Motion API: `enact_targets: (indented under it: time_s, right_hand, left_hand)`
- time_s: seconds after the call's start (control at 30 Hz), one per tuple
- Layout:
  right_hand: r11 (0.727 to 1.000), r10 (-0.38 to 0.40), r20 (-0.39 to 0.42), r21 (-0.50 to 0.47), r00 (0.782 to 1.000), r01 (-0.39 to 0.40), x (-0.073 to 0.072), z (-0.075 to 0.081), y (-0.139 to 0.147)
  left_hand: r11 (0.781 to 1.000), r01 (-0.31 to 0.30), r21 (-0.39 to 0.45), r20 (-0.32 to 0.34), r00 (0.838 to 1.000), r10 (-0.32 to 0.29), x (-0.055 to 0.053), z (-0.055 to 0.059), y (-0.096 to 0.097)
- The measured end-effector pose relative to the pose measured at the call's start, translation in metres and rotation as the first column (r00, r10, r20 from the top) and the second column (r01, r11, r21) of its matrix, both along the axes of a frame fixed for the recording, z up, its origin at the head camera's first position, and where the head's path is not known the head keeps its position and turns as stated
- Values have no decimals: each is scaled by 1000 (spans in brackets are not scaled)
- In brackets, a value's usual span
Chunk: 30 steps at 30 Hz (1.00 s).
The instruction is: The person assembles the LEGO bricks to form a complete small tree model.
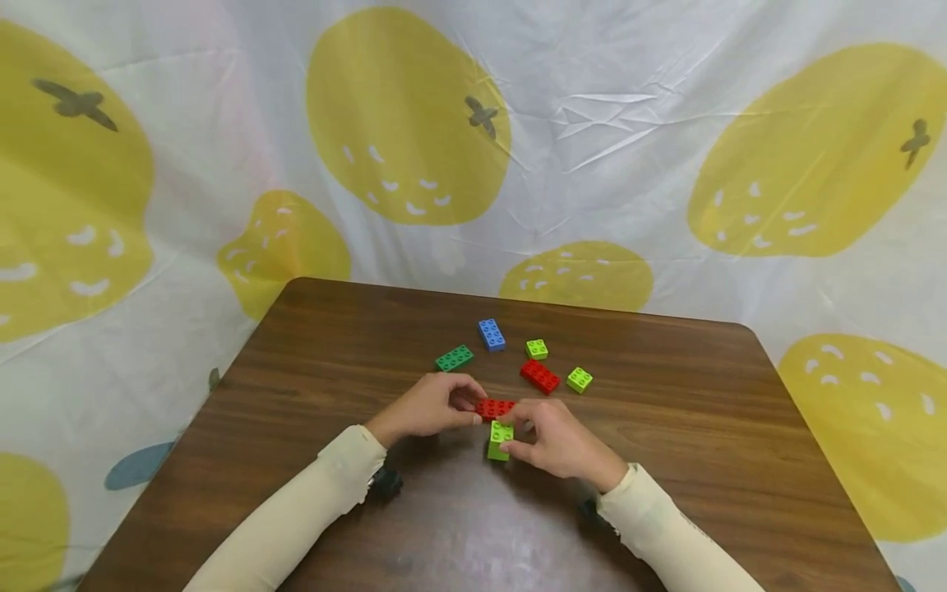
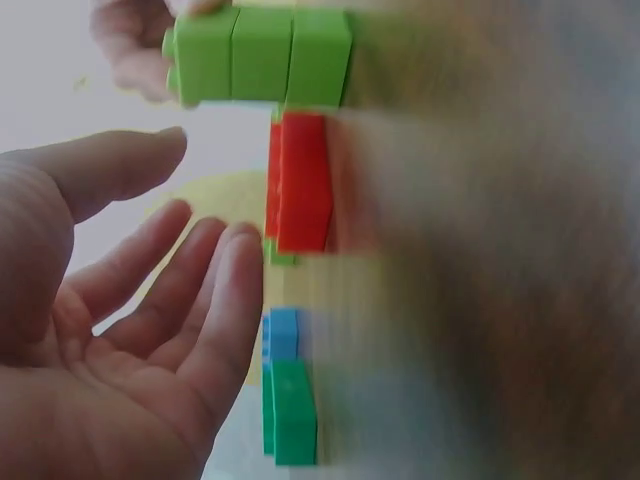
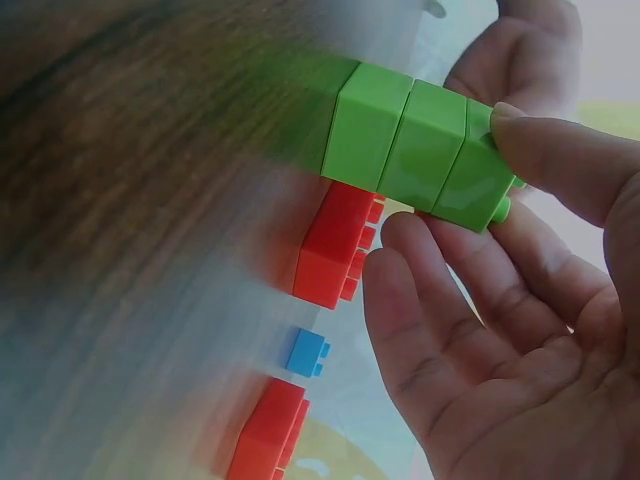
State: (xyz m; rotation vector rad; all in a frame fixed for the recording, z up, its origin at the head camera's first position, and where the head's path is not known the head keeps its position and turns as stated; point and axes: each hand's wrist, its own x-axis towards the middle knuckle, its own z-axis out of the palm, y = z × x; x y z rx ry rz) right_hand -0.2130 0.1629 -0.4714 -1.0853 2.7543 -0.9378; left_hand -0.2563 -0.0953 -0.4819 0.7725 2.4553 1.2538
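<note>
Three light green bricks are stacked upright into a tower (image 1: 499, 448) on the table. My right hand (image 1: 556, 440) pinches its top brick, the thumb on the near side and fingers behind, as the right wrist view also shows. Just beyond the tower lies a red brick (image 1: 493, 409) with its studs up. Beside that brick's left end is my left hand (image 1: 427, 407), its thumb and fingers spread and loosely bent. Nothing sits between them in the left wrist view, where the red brick (image 2: 305, 182) stands apart from the fingertips (image 2: 238, 245).
Farther back lie a dark green brick (image 1: 455, 358), a blue brick (image 1: 491, 335), a second red brick (image 1: 540, 376) and two small light green bricks, one behind (image 1: 537, 349) and one to the right (image 1: 580, 379). A patterned cloth (image 1: 592, 164) hangs behind the brown wooden table (image 1: 695, 460).
</note>
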Motion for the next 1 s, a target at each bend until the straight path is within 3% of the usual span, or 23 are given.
enact_targets:
  time_s: [0.17,0.43,0.53,0.67,1.0]
  right_hand:
    - [1000,-12,13,-3,1000,12,2,0,0]
    - [1000,-6,30,-4,1000,6,0,0,-1]
    - [1000,-5,36,-8,999,5,-2,0,0]
    - [1000,-9,58,-16,998,10,-3,-1,1]
    - [1000,-7,84,-29,996,10,-4,-2,2]
  left_hand:
    - [991,-131,10,-50,990,131,-19,1,-8]
    - [954,-299,12,-83,951,299,-52,-5,-19]
    - [947,-322,-7,-81,944,321,-62,-5,-19]
    - [947,-319,-50,-70,947,315,-70,-8,-17]
    - [929,-331,-169,-98,943,318,-76,-12,-5]
